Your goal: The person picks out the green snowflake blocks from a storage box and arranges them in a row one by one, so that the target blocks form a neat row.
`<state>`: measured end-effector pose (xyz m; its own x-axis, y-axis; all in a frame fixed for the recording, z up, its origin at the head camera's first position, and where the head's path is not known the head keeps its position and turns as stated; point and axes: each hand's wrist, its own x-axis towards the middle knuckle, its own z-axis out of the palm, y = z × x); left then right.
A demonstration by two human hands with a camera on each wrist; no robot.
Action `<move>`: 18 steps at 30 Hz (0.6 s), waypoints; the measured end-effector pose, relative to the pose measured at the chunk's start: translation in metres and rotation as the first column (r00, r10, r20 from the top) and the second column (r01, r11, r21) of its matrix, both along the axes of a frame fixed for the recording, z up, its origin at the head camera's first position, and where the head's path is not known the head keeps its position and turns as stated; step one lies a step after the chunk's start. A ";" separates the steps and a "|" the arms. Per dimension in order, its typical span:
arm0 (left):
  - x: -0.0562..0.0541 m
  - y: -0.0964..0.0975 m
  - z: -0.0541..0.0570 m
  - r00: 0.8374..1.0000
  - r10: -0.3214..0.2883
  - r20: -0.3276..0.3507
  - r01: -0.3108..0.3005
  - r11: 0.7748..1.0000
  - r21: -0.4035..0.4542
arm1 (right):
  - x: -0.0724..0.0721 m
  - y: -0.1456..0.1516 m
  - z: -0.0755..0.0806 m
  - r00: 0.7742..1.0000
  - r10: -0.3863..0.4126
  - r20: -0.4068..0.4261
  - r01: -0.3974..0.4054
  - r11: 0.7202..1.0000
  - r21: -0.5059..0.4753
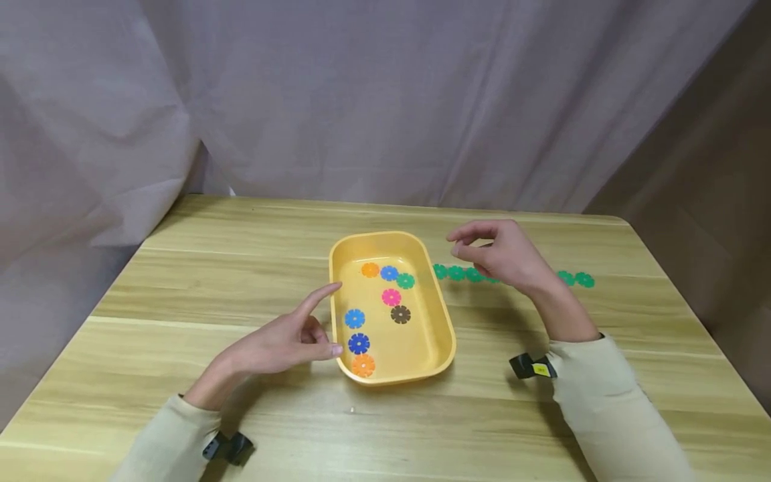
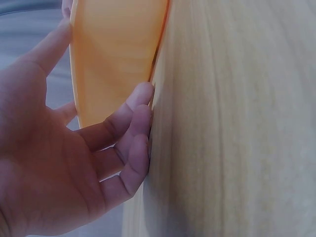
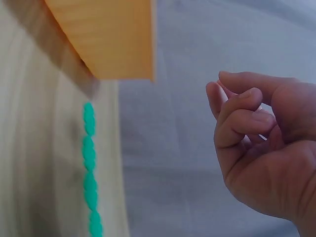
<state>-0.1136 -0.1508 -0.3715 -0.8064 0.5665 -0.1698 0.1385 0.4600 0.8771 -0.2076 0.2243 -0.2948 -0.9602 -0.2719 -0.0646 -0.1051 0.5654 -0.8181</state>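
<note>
A yellow tray (image 1: 446, 328) stands on the wooden table with several notched plastic discs in it: orange, blue, green, a pink disc (image 1: 391, 297) and a brown disc (image 1: 400, 314). My left hand (image 1: 277, 343) touches the tray's left side, thumb and index finger spread along the rim. In the left wrist view its other fingers (image 2: 136, 143) bend loosely by the tray's lower outer edge. Right of the tray, my right hand (image 1: 508, 254) hovers above a row of joined green discs (image 1: 456, 273), partly hiding it. Its fingers are loosely curled, with nothing visible between them.
The wooden table (image 1: 241, 227) reaches back to a grey curtain (image 1: 361, 100). Dark wrist cameras sit by both sleeves, such as the right camera (image 1: 523, 366). A tiny pale speck (image 1: 352, 410) lies in front of the tray.
</note>
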 end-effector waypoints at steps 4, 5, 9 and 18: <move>0.000 0.000 -0.001 1.000 -0.001 -0.006 0.001 1.000 -0.003 | -0.004 -0.014 -0.012 1.000 0.022 -0.002 -0.022 0.999 0.030; 0.000 0.000 -0.001 1.000 -0.001 -0.007 0.001 1.000 -0.003 | -0.005 -0.018 -0.014 1.000 0.030 -0.006 -0.030 0.999 0.033; 0.000 0.000 -0.001 1.000 0.002 -0.002 -0.002 1.000 -0.003 | -0.008 -0.029 -0.023 0.997 0.070 -0.013 -0.069 0.997 0.036; -0.001 0.001 -0.001 1.000 0.005 0.001 -0.005 1.000 -0.013 | -0.015 -0.044 -0.035 0.987 0.160 -0.030 -0.156 0.983 0.091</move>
<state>-0.1143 -0.1498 -0.3728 -0.8088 0.5605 -0.1779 0.1358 0.4724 0.8709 -0.2227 0.1799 -0.3299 -0.9077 -0.4152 -0.0600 -0.2283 0.6090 -0.7596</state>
